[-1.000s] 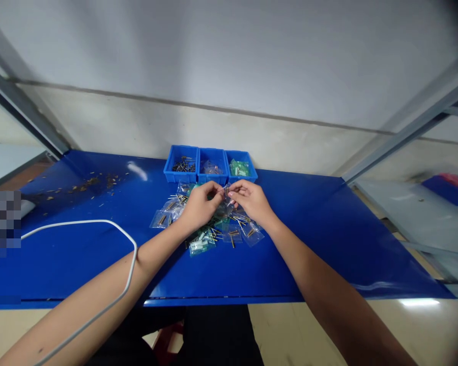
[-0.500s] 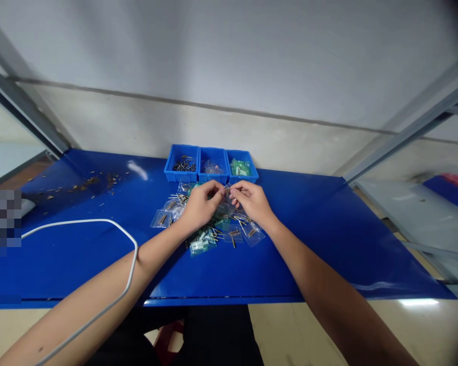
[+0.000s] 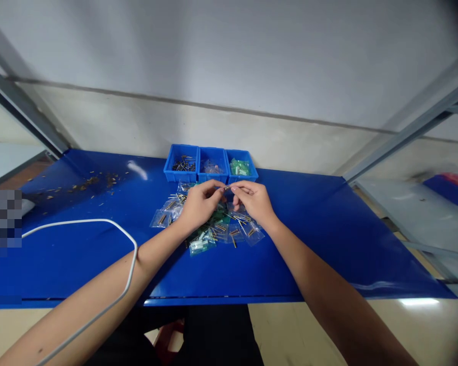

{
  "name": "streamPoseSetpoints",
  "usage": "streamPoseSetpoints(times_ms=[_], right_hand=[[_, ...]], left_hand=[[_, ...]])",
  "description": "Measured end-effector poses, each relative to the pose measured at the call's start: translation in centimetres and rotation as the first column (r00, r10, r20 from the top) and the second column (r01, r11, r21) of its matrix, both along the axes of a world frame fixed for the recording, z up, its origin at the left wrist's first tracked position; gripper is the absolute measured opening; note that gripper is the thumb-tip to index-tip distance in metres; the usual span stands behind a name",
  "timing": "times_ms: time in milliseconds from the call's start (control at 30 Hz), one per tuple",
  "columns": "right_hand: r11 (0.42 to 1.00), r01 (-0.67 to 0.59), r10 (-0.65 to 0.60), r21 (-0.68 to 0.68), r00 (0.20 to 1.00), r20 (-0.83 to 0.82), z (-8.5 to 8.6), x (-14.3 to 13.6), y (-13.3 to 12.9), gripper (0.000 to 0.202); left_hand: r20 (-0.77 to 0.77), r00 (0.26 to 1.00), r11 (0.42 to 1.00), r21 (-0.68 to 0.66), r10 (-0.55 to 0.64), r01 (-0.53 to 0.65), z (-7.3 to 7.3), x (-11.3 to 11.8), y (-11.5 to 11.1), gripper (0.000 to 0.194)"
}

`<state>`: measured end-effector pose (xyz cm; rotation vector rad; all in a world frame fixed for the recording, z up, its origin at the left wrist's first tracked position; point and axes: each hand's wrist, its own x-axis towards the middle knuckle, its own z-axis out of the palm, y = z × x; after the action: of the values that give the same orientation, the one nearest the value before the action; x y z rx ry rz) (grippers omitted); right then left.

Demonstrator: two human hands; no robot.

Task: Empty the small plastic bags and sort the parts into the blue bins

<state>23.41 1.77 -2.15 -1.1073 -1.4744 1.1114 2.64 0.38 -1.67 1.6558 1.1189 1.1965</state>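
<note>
Step in hand, as judged: two-handed fingertip handling of one small piece (image 3: 226,188) (brass-toned, too small to identify), held over the far side of a pile of clear packets and loose rods (image 3: 219,230). Clock centred on the piece. Left hand (image 3: 201,203), 8 o'clock: thumb and forefinger pinched on its near end, no gap visible. Right hand (image 3: 256,201), 4 o'clock: thumb and forefinger pinched at the other end, other fingers curled below. Blue bins (image 3: 212,179) stand from 10 to 1 o'clock; a green packet (image 3: 202,245) lies at 7 on the blue table (image 3: 320,229). Next move seems to call for light, even fingertip pressure from both sides.
</note>
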Motion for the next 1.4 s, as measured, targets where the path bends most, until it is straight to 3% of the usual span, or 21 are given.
streamPoseSetpoints(times_ms=[167, 367, 667, 867, 1167, 1400], right_hand=[[0.999, -0.026, 0.024, -0.019, 0.994, -0.106, -0.3, -0.2, 0.3, 0.041], [1.000, -0.027, 0.027, 0.006, 0.995, -0.091, -0.4, -0.3, 0.5, 0.047], [0.999, -0.019, 0.022, 0.040, 0.998, -0.060, -0.2, -0.4, 0.1, 0.044], [0.999, -0.026, 0.027, 0.047, 0.999, -0.024, -0.1, -0.5, -0.1, 0.045], [0.987, -0.028, 0.017, 0.156, 0.998, 0.067, 0.0, -0.5, -0.6, 0.021], [0.983, -0.016, -0.004, 0.186, 0.994, 0.106, 0.3, -0.5, -0.8, 0.011]], left_hand=[[0.026, 1.000, 1.000, -0.005, -0.014, 0.014, 0.0, 0.1, 0.0, 0.021], [0.066, 0.997, 0.999, 0.014, -0.033, 0.032, -0.7, 0.3, 0.3, 0.016], [0.083, 0.990, 0.993, -0.015, -0.113, 0.114, -1.3, 0.2, 0.6, 0.053], [0.098, 0.989, 0.993, -0.028, -0.108, 0.111, -1.7, 0.3, 0.7, 0.059], [0.181, 0.983, 0.995, -0.086, -0.024, 0.040, -1.7, 0.2, 1.3, 0.060], [0.177, 0.984, 0.992, -0.127, -0.001, 0.024, -1.3, 0.2, 1.1, 0.049]])
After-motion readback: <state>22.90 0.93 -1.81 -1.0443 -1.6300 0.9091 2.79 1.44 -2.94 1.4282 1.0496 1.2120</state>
